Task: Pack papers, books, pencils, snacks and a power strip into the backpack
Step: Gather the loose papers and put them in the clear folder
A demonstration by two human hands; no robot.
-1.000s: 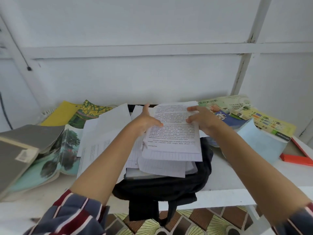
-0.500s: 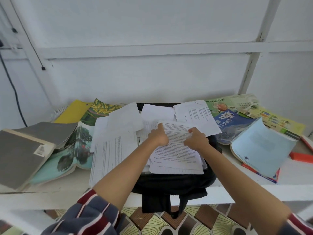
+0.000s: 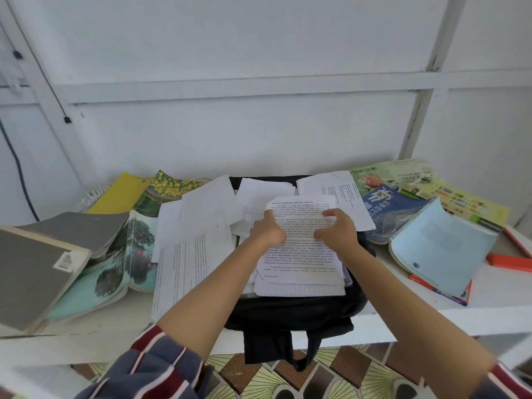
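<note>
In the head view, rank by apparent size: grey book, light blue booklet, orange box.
Largest: grey book, though nearer the camera and cropped.
Then light blue booklet.
Smallest: orange box, also cropped.

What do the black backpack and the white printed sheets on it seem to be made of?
The black backpack looks like matte woven synthetic fabric: it sags and folds over the white table edge. The white printed sheets: thin matte paper, slim stacked edges, no gloss.

Place: home study corner, likely
Desk: white tabletop (image 3: 503,286) crowded with books (image 3: 115,272), loose papers (image 3: 193,254)
Bag: black backpack (image 3: 293,309) lying among papers
Walls: white-painted panels (image 3: 259,38) with battens, cable (image 3: 67,120) clipped at left
Floor: patterned tiles (image 3: 316,378), brown and cream
</note>
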